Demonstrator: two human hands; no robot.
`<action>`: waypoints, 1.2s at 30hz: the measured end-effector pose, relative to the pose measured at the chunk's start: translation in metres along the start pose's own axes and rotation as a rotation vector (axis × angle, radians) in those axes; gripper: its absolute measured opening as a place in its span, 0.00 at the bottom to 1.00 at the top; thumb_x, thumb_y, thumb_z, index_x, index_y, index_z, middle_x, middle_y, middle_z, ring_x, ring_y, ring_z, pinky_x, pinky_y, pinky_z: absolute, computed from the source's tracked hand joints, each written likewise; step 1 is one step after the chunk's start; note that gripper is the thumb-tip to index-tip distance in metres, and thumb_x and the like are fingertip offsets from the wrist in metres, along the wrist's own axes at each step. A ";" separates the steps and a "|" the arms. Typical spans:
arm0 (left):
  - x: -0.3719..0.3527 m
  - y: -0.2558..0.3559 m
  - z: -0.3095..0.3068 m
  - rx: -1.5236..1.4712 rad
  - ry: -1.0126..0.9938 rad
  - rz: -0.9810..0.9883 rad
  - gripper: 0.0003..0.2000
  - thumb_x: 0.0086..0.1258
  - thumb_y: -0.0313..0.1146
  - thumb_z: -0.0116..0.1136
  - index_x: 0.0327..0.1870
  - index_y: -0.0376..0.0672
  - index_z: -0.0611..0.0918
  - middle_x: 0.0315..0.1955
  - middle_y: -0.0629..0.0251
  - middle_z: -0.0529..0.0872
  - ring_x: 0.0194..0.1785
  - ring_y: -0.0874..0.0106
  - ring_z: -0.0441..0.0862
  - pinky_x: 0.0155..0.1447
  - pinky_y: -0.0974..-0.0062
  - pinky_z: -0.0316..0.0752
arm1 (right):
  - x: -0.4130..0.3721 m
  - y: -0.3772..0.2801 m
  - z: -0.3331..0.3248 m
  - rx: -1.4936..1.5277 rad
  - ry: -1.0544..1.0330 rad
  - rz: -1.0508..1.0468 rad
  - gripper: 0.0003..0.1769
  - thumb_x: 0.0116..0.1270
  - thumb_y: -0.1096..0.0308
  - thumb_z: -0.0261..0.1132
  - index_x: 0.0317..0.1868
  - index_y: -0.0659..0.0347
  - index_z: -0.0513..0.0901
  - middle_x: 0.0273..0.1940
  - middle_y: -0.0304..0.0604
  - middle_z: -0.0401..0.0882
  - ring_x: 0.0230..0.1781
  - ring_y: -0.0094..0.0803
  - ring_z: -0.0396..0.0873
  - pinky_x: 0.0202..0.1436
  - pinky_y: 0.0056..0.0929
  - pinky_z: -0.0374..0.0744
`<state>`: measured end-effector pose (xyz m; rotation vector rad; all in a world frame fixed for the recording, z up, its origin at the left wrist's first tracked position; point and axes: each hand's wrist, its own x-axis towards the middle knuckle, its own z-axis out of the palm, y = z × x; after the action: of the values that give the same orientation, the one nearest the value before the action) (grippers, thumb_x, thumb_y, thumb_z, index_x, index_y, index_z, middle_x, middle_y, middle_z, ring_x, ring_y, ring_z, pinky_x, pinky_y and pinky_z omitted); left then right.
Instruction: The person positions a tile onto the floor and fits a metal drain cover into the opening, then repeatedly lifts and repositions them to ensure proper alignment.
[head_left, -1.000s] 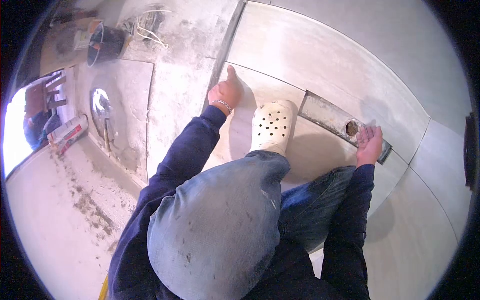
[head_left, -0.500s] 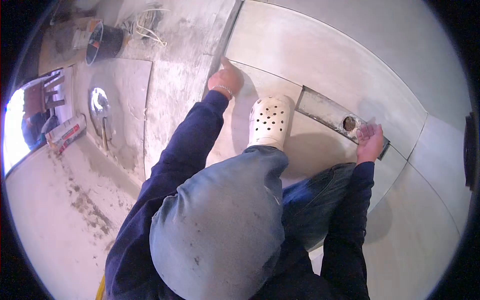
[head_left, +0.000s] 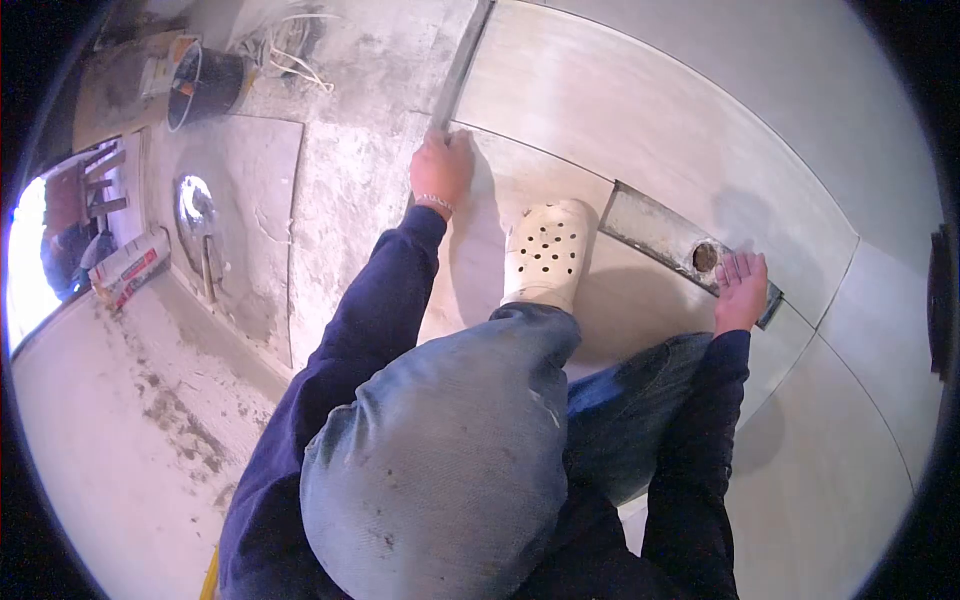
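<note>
The left hand (head_left: 441, 172), half curled, rests at the tile's (head_left: 625, 300) far-left corner (any grip is impossible to tell); the open right hand (head_left: 741, 290) holds nothing visible. The tile lies between them, the long slot (head_left: 650, 222) slanting down toward the nearer right hand.

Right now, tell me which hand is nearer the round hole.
The right hand, by the recess with that hole; the left hand, wearing a bracelet, is farther off.

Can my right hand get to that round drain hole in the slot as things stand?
Probably yes: your right hand is at the slot's near end, close beside the round hole, and nothing visible lies between them.
</note>
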<state>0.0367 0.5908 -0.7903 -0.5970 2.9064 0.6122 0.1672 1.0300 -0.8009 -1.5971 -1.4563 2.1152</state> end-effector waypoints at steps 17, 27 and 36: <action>0.013 -0.006 0.014 0.008 0.076 0.105 0.13 0.71 0.39 0.48 0.36 0.36 0.76 0.30 0.39 0.83 0.37 0.42 0.82 0.43 0.48 0.76 | 0.014 0.005 -0.004 -0.012 0.056 -0.004 0.32 0.72 0.48 0.55 0.67 0.62 0.66 0.63 0.47 0.71 0.52 0.36 0.78 0.49 0.34 0.74; 0.022 -0.016 0.024 -0.005 0.099 0.053 0.13 0.68 0.40 0.54 0.34 0.37 0.78 0.31 0.43 0.84 0.39 0.43 0.81 0.46 0.51 0.76 | 0.003 -0.001 0.002 -0.031 0.053 -0.034 0.37 0.72 0.47 0.55 0.70 0.66 0.59 0.63 0.49 0.69 0.54 0.35 0.76 0.50 0.34 0.75; 0.021 -0.006 0.018 0.038 0.082 0.039 0.14 0.68 0.42 0.54 0.35 0.38 0.79 0.33 0.43 0.84 0.39 0.42 0.81 0.46 0.50 0.76 | 0.009 0.000 -0.009 -0.031 0.053 -0.038 0.37 0.71 0.46 0.55 0.68 0.67 0.62 0.61 0.48 0.71 0.51 0.34 0.76 0.48 0.32 0.76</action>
<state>0.0205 0.5863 -0.8127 -0.5744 3.0051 0.5477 0.1701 1.0407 -0.8063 -1.6107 -1.4974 2.0238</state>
